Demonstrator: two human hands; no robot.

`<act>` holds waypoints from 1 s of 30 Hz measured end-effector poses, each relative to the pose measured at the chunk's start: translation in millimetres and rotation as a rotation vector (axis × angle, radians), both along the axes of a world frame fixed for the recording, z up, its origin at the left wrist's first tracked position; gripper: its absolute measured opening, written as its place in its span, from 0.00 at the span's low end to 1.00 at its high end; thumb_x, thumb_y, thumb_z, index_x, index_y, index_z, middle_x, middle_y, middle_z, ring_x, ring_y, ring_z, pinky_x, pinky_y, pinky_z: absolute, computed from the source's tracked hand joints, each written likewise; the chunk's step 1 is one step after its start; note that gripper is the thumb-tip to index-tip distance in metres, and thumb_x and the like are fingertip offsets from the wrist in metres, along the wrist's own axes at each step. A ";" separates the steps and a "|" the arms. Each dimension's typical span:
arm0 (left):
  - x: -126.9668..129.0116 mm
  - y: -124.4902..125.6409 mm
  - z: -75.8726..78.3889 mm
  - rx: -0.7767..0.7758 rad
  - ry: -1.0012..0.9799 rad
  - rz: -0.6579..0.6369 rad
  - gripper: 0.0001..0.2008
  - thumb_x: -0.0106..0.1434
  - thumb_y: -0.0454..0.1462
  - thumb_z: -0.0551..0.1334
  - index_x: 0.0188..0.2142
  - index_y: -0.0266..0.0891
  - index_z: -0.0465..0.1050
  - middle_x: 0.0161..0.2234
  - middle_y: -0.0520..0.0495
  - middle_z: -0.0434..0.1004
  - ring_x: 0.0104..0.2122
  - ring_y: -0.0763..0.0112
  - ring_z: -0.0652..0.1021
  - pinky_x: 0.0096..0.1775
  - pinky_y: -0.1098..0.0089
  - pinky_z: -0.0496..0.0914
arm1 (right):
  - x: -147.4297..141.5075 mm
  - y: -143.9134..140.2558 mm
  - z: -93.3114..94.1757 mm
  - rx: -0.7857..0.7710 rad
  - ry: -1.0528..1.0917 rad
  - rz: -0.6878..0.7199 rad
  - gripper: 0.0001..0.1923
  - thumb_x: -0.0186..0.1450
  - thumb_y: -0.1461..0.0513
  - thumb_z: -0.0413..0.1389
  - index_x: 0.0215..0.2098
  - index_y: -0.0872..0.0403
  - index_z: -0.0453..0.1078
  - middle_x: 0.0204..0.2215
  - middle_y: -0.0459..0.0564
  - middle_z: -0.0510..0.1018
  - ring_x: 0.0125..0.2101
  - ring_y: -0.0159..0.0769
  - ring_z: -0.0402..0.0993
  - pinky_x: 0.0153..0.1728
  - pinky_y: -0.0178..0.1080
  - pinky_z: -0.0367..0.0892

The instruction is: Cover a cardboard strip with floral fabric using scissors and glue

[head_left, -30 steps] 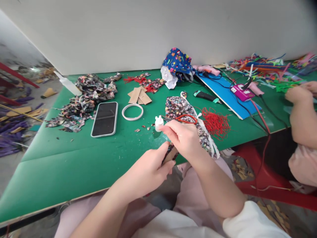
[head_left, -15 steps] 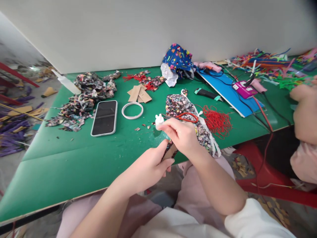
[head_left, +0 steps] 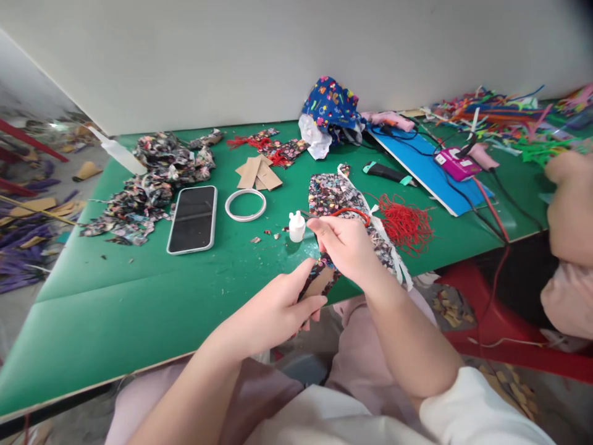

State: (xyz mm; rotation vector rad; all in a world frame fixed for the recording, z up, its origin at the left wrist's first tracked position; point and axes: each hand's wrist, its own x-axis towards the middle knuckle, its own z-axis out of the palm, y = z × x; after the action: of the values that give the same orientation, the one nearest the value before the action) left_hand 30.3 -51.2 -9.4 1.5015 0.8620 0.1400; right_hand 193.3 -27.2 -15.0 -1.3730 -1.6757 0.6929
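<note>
My left hand (head_left: pixel 282 303) is closed around a strip of brown cardboard (head_left: pixel 322 283) backed with dark floral fabric, near the table's front edge. Just above the strip's far end, my right hand (head_left: pixel 345 247) is closed in a pinch; what its fingertips hold is hidden. A small white bottle (head_left: pixel 297 228) stands upright left of the right fingertips, apart from them. Partly covered by that hand, scissors with red-orange handles (head_left: pixel 356 212) lie on a larger piece of floral fabric (head_left: pixel 331 188) with a white edge.
A phone (head_left: pixel 193 219), a white ring (head_left: pixel 245 205) and cardboard pieces (head_left: pixel 259 173) lie on the green table. Crumpled fabric strips (head_left: pixel 162 161) and a squeeze bottle (head_left: pixel 123 156) are at left. Red cords (head_left: pixel 405 225), a cutter (head_left: pixel 389 173) and another person's arm (head_left: pixel 572 210) are at right.
My right hand has drawn slightly right, away from the small white bottle. More of the fabric-backed cardboard strip shows between my hands. The left hand stays closed around it.
</note>
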 end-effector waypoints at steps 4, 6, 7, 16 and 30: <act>-0.4 -2.3 -1.9 0.018 0.036 -0.002 0.07 0.63 0.40 0.52 0.41 0.43 0.57 0.25 0.56 0.70 0.21 0.75 0.70 0.20 0.75 0.63 | -5.3 -1.0 0.5 0.060 -0.204 0.003 0.27 0.66 0.49 0.45 0.15 0.56 0.62 0.10 0.41 0.60 0.14 0.23 0.55 0.20 0.33 0.48; -0.3 -3.6 -2.8 0.032 0.049 0.002 0.07 0.64 0.40 0.51 0.40 0.43 0.56 0.25 0.56 0.70 0.21 0.74 0.70 0.21 0.74 0.63 | -7.7 -1.0 -1.3 0.101 -0.287 0.005 0.26 0.66 0.51 0.45 0.16 0.56 0.65 0.10 0.41 0.60 0.14 0.23 0.53 0.20 0.33 0.48; 0.0 -4.3 -2.9 0.043 0.052 0.006 0.06 0.64 0.40 0.51 0.40 0.43 0.56 0.25 0.56 0.70 0.21 0.74 0.70 0.21 0.74 0.63 | -8.9 -1.0 -2.5 0.129 -0.330 0.000 0.26 0.67 0.51 0.45 0.16 0.56 0.66 0.10 0.42 0.61 0.14 0.23 0.51 0.20 0.34 0.47; -0.5 -7.9 -1.7 0.105 0.072 0.029 0.07 0.63 0.37 0.51 0.41 0.43 0.57 0.25 0.56 0.70 0.19 0.75 0.69 0.21 0.75 0.63 | -22.4 -4.6 -10.3 0.290 -0.501 -0.158 0.29 0.68 0.52 0.41 0.15 0.56 0.65 0.09 0.46 0.65 0.13 0.25 0.54 0.19 0.36 0.45; -6.0 1.5 4.0 -0.132 -0.036 0.166 0.11 0.61 0.41 0.55 0.42 0.43 0.57 0.23 0.56 0.69 0.19 0.76 0.68 0.21 0.75 0.65 | 2.7 3.7 -4.2 0.018 -0.117 -0.018 0.29 0.66 0.47 0.42 0.14 0.55 0.58 0.10 0.41 0.60 0.14 0.24 0.58 0.21 0.32 0.51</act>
State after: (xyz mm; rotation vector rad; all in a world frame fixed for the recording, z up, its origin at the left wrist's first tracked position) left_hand 24.3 -49.7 -5.4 1.3003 0.9482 0.2271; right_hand 196.0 -23.5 -19.2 -1.4386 -1.7548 0.5960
